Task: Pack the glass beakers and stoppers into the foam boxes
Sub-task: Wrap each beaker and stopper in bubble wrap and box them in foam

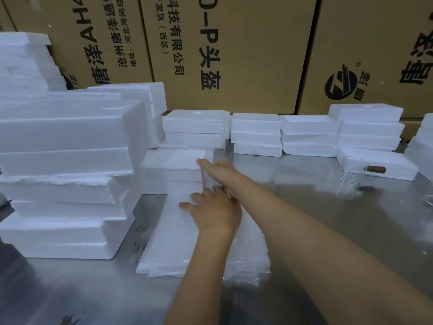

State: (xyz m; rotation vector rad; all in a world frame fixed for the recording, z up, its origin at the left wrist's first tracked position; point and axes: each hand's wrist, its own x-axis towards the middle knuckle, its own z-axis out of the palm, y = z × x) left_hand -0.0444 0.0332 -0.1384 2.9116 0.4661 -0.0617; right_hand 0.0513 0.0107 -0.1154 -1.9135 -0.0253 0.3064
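A low white foam box [172,168] stands at the centre of the metal table [328,219]. My right hand [219,172] reaches across to its right top corner, fingers stretched out and touching the edge. Just in front, my left hand [212,213] rests with spread fingers on a stack of bubble wrap sheets [168,242]. A thin clear sheet edge rises between the two hands, blurred. A glass beaker [352,171] with a brown wooden handle stands to the right, against a flat foam box [384,164]. No stopper is visible.
A tall pile of foam boxes [63,174] fills the left side. Shorter stacks of foam boxes [256,133] line the back of the table. Cardboard cartons [234,50] form a wall behind. Another glass rim [430,201] shows at the right edge.
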